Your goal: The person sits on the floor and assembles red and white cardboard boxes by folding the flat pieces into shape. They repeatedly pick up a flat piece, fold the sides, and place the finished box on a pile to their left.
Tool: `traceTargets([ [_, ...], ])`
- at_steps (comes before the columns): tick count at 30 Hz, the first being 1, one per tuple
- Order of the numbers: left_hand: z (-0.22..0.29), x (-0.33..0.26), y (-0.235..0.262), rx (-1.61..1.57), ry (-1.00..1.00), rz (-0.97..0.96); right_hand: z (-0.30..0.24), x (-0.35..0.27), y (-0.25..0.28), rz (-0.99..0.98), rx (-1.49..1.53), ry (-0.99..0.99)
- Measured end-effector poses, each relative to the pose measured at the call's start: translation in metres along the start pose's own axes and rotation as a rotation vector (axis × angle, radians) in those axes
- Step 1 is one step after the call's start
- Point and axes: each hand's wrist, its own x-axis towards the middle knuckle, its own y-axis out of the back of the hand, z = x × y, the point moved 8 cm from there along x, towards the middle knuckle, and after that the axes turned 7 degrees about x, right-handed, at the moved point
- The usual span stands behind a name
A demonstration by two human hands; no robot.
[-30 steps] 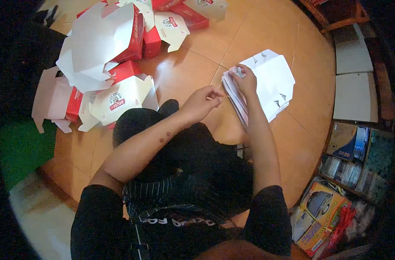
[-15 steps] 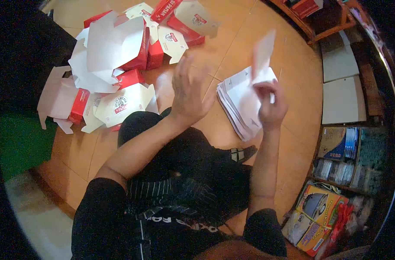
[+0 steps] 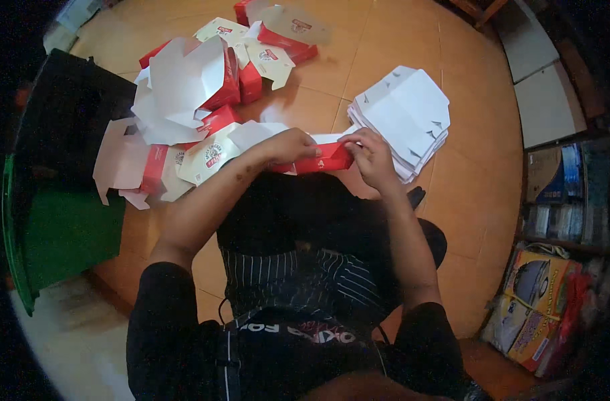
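Note:
A red and white cardboard food box (image 3: 326,162), partly folded up, is held level above my lap. My left hand (image 3: 293,146) is closed on its left part, with the thumb over the red side wall. At the right end my right hand (image 3: 374,159) pinches the box's corner between thumb and fingers. Just beyond that hand, on the tiled floor, lies a stack of flat box blanks (image 3: 405,110), white side up. To the left spreads a heap of folded, open-lidded boxes (image 3: 184,83) in red, white and cream.
A black and green piece of furniture (image 3: 71,220) stands at the left. Along the right are white panels (image 3: 552,103), a shelf with packed goods and a yellow carton (image 3: 535,304). Orange floor tiles (image 3: 475,194) lie between.
The right hand has brought a blank from the stack to above my lap, and its red side walls are now raised. My left hand, empty and spread before, now grips it.

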Motion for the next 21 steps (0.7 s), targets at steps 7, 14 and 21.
traceTargets([
  [7, 0.009, 0.005, -0.02, -0.17, 0.053, 0.098, 0.012, -0.015, 0.003, 0.231, -0.152, -0.166],
  [14, 0.048, -0.014, -0.017, 0.052, 0.023, 0.146, 0.019, -0.021, -0.018, -0.065, -0.138, -0.108],
  [21, 0.1, -0.057, 0.014, 0.587, -0.375, 0.821, 0.043, -0.028, -0.01, -0.032, -0.143, -0.16],
])
